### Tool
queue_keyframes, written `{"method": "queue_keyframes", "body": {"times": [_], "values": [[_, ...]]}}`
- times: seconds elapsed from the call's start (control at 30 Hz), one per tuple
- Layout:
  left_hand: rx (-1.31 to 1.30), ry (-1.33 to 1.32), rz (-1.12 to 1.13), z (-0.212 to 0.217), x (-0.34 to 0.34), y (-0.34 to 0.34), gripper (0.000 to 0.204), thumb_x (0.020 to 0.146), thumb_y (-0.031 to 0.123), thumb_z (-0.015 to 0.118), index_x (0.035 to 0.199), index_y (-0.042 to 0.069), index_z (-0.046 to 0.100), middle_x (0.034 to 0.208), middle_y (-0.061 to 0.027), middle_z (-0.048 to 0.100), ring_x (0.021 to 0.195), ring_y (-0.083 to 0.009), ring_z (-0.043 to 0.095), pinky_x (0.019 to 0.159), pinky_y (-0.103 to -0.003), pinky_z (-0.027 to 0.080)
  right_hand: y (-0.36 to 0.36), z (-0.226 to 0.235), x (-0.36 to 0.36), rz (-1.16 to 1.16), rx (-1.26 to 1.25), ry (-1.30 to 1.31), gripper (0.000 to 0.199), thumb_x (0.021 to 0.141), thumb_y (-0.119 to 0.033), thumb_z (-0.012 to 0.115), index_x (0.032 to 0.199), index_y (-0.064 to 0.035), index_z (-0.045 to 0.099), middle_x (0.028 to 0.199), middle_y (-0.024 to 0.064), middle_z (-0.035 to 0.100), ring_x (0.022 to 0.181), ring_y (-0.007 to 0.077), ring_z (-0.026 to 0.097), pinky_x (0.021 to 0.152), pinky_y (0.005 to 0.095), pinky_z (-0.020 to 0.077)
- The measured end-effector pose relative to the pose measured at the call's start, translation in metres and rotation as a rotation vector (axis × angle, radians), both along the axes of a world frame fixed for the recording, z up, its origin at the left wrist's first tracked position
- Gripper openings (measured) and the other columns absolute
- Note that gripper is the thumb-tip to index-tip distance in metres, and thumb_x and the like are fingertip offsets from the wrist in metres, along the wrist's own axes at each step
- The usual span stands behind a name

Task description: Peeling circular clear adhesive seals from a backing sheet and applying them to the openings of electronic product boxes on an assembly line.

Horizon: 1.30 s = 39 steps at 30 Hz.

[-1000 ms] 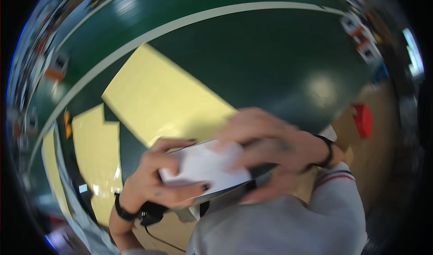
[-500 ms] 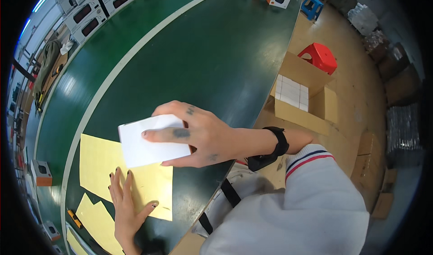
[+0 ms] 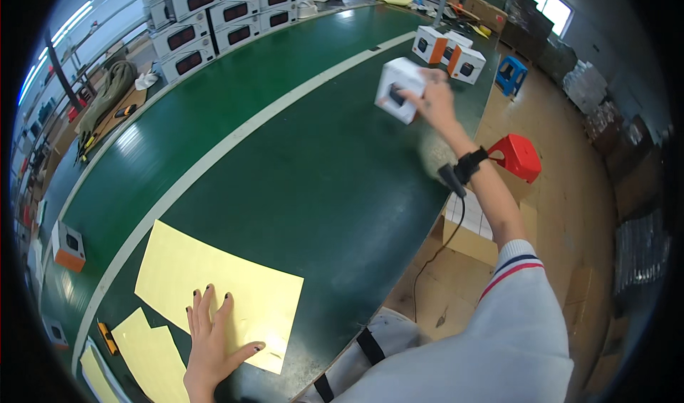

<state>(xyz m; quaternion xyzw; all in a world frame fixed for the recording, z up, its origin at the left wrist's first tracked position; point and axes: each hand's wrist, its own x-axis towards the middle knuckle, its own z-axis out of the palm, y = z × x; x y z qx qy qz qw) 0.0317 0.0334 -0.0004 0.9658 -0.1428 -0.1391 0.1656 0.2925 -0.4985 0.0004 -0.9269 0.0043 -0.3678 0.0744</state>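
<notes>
Nearest to us, we find the left hand resting on a yellow sheet, palm down, its fingers and thumb spread wide and gripping nothing. To its left we note a second, notched yellow sheet, with an orange cutter lying just beside it. Both sheets lie on the dark green table.

Past the table's right edge we record a carton holding white blocks, and near it a red stool.

Well apart from the left hand, toward the table's far end, we observe the right hand closed around a white box, one digit laid across its front face. The box leans slightly; we cannot tell whether its base touches the table. A black band circles that wrist.

Just beyond the box we see white-and-orange boxes grouped on the table, a blue stool to their right, and stacked cartons at upper left.
</notes>
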Motion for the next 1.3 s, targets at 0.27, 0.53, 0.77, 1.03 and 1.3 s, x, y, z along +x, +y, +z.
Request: {"method": "queue_keyframes", "body": {"times": [0.27,0.53,0.77,1.03,1.3], "values": [[-0.029,-0.038,-0.004,0.004,-0.003,0.004,0.092,0.066,0.050,0.078,0.139,0.011,0.039,0.147,-0.0200,0.022,0.139,-0.0436,0.014,0.111,-0.057,0.013,0.062,0.001,-0.029,0.070,-0.085,0.270,0.057,0.076,-0.031,0.068,0.123,-0.0084,0.043,0.124,0.0218,0.040,0.110,0.0405,0.049,0.094,0.0591,0.0338],[-0.108,-0.109,-0.175,-0.004,0.003,0.014,0.084,0.076,0.051,0.068,0.142,0.012,0.033,0.150,-0.0185,0.021,0.139,-0.0388,0.020,0.109,-0.060,0.015,0.246,0.031,-0.118,0.973,-0.242,0.713,0.055,0.084,-0.045,0.061,0.123,-0.0087,0.046,0.134,0.0250,0.036,0.130,0.0430,0.032,0.105,0.0605,0.0234],[-0.029,-0.421,-0.044,0.019,-0.003,0.033,0.076,0.079,0.045,0.067,0.139,0.013,0.035,0.148,-0.0225,0.019,0.133,-0.0427,0.028,0.107,-0.057,0.023,0.323,-0.002,-0.122,1.639,-0.404,0.735,0.059,0.084,-0.048,0.061,0.130,-0.0131,0.049,0.142,0.0179,0.036,0.132,0.0367,0.034,0.108,0.0524,0.0224],[0.221,-0.787,0.637,0.037,0.081,0.234,0.073,0.073,0.032,0.072,0.130,0.002,0.038,0.137,-0.0326,0.028,0.121,-0.0495,0.039,0.099,-0.051,0.039,0.325,-0.010,-0.126,1.638,-0.222,0.670,0.050,0.077,-0.041,0.071,0.116,-0.0113,0.060,0.132,0.0152,0.048,0.123,0.0312,0.045,0.105,0.0486,0.0291],[0.369,-0.669,0.924,0.016,0.173,0.435,0.081,0.071,0.053,0.070,0.133,0.007,0.046,0.131,-0.0221,0.049,0.125,-0.0375,0.042,0.100,-0.045,0.039,0.334,0.068,-0.136,2.064,1.373,0.751,0.027,0.086,-0.010,0.057,0.109,0.0039,0.053,0.115,0.0225,0.055,0.108,0.0306,0.055,0.091,0.0398,0.0449]]}}
